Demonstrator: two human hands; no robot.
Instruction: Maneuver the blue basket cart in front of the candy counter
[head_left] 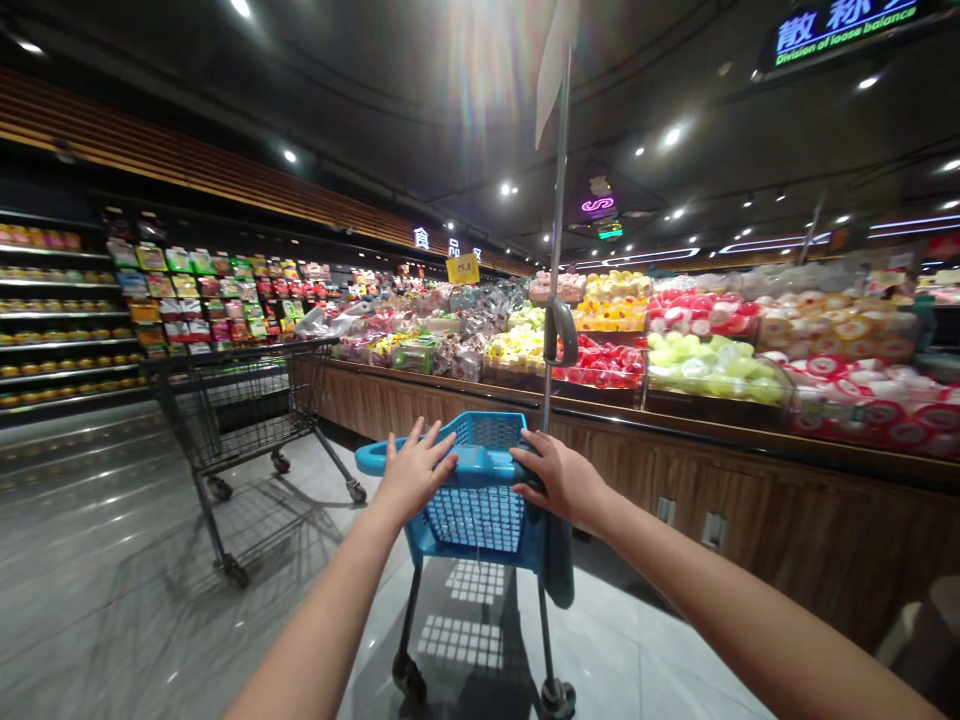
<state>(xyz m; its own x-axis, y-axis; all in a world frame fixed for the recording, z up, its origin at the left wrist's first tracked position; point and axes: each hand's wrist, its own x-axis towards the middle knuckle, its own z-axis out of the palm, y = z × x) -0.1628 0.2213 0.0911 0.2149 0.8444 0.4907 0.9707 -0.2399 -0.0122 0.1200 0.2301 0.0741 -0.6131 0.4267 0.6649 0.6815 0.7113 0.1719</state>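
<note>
1. Straight ahead, low and central, here's the blue cart (pixel 472 520), standing on the grey floor (pixel 622 660) just this side of the wooden counter (pixel 420 395).
2. The left hand (pixel 412 470) is on the left part of the cart's handle (pixel 469 462), palm down, fingers fanned wide and nearly straight. It's resting there rather than wrapped around it!
3. Over to the right hand (pixel 562 480): fingers a little apart, only loosely bent, lying across the handle's right end. The thumb is hidden, so whether it hooks underneath, I cannot tell.
4. Up from that right side goes a thin metal pole (pixel 561 200), a pale flag (pixel 553 60) at the top, a dark grey panel (pixel 556 560) hanging below the right hand.
5. Light squares (pixel 461 640) dot the shadow beneath the basket.
6. Off to the left, well apart from the hands, stands a black cart (pixel 240 410), wire-sided, on wheels.
7. And the counter is loaded: red packs (pixel 600 362), green packs (pixel 705 370) beside them, a yellow tag (pixel 463 268) above the heaps further left.
</note>
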